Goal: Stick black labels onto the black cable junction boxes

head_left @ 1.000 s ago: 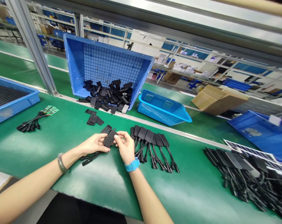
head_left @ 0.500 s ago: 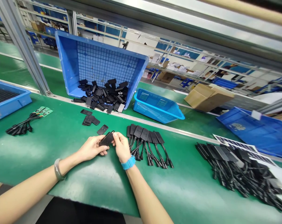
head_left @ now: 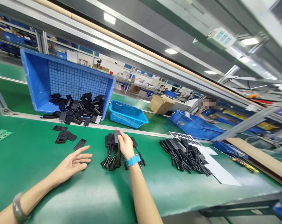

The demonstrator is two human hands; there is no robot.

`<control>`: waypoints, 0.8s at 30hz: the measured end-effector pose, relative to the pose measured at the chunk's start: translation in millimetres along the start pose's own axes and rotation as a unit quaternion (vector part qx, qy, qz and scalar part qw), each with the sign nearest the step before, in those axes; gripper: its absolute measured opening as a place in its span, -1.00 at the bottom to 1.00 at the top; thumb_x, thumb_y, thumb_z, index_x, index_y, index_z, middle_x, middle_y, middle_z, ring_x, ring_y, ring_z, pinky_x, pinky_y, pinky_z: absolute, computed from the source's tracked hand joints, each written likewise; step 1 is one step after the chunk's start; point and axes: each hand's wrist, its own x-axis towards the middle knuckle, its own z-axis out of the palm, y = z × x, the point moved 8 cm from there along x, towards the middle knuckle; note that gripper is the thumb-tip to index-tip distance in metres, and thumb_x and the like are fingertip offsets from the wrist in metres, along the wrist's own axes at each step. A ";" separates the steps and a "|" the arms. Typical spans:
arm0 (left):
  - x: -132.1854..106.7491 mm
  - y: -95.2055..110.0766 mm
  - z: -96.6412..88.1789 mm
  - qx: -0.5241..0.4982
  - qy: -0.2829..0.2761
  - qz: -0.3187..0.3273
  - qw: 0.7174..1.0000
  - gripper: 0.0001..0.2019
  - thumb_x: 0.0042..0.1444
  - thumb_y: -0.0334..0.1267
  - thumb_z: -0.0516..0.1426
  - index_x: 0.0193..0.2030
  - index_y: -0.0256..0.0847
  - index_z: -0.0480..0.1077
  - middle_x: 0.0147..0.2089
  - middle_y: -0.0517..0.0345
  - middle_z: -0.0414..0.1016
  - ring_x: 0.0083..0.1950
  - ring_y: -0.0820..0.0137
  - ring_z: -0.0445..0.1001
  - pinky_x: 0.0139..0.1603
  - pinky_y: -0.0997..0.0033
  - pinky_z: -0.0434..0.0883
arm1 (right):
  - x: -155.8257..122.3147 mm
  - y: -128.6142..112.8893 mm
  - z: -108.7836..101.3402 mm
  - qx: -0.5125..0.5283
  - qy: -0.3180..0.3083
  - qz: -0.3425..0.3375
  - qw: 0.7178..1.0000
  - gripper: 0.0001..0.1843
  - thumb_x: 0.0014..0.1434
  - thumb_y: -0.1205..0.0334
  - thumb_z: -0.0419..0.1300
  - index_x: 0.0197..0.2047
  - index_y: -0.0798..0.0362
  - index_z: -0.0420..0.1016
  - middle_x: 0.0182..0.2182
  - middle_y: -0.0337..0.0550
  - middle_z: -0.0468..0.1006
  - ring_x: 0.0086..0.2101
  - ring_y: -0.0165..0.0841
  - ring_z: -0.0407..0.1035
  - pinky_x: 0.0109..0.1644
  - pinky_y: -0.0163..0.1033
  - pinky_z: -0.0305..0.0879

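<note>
Flat, rectangular black cases (head_left: 110,139) trailing thin, rounded cables (head_left: 111,159) fan across the smooth green tabletop (head_left: 96,193) at mid-frame. The right hand (head_left: 126,145) pinches one matte case (head_left: 117,136), overlapping this row; the left hand (head_left: 73,165), left of centre, is empty, loosely spread, just below a slotted cover (head_left: 80,144).

The long, flat, shiny table (head_left: 91,196) is green. The big plastic bin (head_left: 77,79) on the far left is blue with little squares. The flat plastic cases with cords (head_left: 111,139) in the middle are black. The wide wrist strap (head_left: 133,160) is bright blue.
</note>
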 end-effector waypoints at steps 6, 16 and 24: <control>10.8 -13.1 3.2 0.046 -0.009 0.028 0.998 -0.34 0.12 -0.01 0.21 0.30 -0.20 0.17 0.19 -0.16 0.45 0.09 0.21 0.50 0.17 0.20 0.42 | 7.6 37.3 -40.5 -0.068 0.011 0.071 0.995 -0.48 0.32 0.14 -0.02 0.25 0.14 0.43 0.01 0.08 0.58 0.08 -0.15 0.41 0.22 -0.10 0.25; 1.8 9.5 7.5 0.165 0.032 0.046 0.985 -0.47 0.07 -0.07 0.17 0.19 -0.17 0.38 0.11 -0.11 0.55 0.05 0.15 0.55 -0.02 0.26 0.54 | -21.2 -60.0 22.2 -0.168 -0.067 -0.015 0.983 -0.33 0.22 -0.14 0.18 0.31 -0.03 0.33 0.33 0.22 0.23 0.29 0.25 0.05 0.24 0.45 -0.07; -1.3 -2.7 -16.2 0.179 0.061 0.059 0.980 -0.42 -0.01 0.22 0.20 0.09 -0.04 0.49 0.06 -0.02 0.60 0.01 0.09 0.59 -0.05 0.26 0.58 | -15.0 -35.0 55.5 -0.266 -0.110 -0.023 0.957 -0.16 0.17 -0.11 0.23 0.44 -0.20 0.02 0.44 0.17 -0.11 0.35 0.37 -0.30 0.19 0.59 -0.29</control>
